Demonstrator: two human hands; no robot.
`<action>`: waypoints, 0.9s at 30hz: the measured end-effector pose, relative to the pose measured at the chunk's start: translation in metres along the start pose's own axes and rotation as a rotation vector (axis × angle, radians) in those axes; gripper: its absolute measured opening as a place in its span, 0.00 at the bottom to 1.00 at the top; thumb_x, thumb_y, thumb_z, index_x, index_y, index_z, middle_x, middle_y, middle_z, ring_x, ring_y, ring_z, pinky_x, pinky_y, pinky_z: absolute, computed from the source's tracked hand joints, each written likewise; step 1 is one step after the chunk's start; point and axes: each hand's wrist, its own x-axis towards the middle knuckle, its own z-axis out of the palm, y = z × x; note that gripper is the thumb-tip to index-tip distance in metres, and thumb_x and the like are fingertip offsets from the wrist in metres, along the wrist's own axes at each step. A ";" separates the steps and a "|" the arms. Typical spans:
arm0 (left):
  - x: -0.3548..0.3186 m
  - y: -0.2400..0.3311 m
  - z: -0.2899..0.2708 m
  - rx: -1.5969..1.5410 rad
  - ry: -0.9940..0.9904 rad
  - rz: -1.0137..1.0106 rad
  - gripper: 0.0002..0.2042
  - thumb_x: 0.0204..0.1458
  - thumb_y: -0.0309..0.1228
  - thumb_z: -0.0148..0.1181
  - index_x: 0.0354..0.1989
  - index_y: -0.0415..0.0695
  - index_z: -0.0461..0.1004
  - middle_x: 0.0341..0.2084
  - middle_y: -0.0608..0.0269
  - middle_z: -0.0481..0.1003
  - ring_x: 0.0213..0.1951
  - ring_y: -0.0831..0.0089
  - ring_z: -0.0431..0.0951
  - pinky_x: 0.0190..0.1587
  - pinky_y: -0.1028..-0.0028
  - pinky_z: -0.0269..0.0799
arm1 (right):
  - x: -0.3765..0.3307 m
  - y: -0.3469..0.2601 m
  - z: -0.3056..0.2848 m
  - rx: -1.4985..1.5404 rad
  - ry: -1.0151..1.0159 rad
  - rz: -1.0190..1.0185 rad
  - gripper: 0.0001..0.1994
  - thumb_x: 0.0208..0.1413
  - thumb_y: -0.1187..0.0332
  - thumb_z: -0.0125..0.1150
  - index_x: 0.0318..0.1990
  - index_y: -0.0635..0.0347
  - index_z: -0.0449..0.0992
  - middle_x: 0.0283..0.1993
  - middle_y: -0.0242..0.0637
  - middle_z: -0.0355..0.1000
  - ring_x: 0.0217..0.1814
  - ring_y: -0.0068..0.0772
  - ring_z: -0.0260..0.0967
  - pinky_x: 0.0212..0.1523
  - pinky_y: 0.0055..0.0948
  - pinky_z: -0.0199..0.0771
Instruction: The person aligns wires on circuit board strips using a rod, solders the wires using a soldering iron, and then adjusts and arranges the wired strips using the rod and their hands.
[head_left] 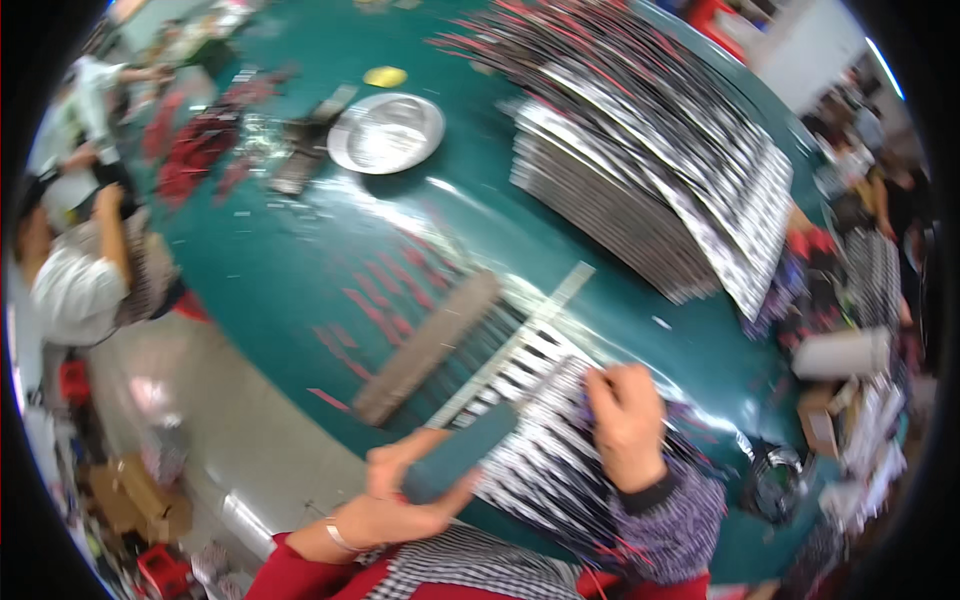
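My left hand (410, 497) is wrapped round a dark green oblong block (463, 455), blurred by motion. The block's far end reaches over a white sheet (545, 435) with rows of black strips or wires across it. On the right part of that sheet rests my right hand (628, 420), its fingers curled closed; what they pinch, if anything, is hidden. Dark and red wires (600, 535) trail from the sheet's near side toward my body. Along the sheet's far left side lies a pale ruler-like strip (510, 350).
Left of the strip, a long brown bar (428, 345) lies across thin red-tipped wires. A tall stack of wired white sheets (640, 190) stands far right. Farther back are a metal bowl (386, 134) and red bundles (205, 145). Another person (90, 280) sits at the left.
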 end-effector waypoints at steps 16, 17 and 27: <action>-0.001 -0.019 0.034 -0.303 -0.033 0.123 0.22 0.54 0.30 0.69 0.56 0.35 0.71 0.40 0.48 0.79 0.33 0.61 0.80 0.32 0.68 0.75 | -0.013 0.006 -0.013 -0.081 0.045 -0.147 0.20 0.43 0.74 0.58 0.46 0.69 0.78 0.37 0.42 0.72 0.32 0.43 0.67 0.29 0.36 0.66; 0.002 -0.014 0.028 -0.240 -0.025 0.105 0.22 0.53 0.30 0.70 0.54 0.35 0.72 0.39 0.48 0.80 0.32 0.61 0.80 0.33 0.69 0.76 | -0.016 0.005 -0.012 -0.026 0.028 -0.065 0.20 0.39 0.76 0.57 0.45 0.70 0.79 0.36 0.44 0.72 0.33 0.46 0.67 0.32 0.41 0.66; 0.000 -0.013 0.015 -0.192 -0.016 0.002 0.14 0.49 0.23 0.72 0.44 0.34 0.79 0.30 0.61 0.80 0.27 0.80 0.77 0.30 0.78 0.71 | -0.010 0.001 -0.006 -0.032 0.021 -0.035 0.15 0.43 0.76 0.63 0.42 0.67 0.80 0.34 0.37 0.70 0.35 0.39 0.68 0.35 0.35 0.70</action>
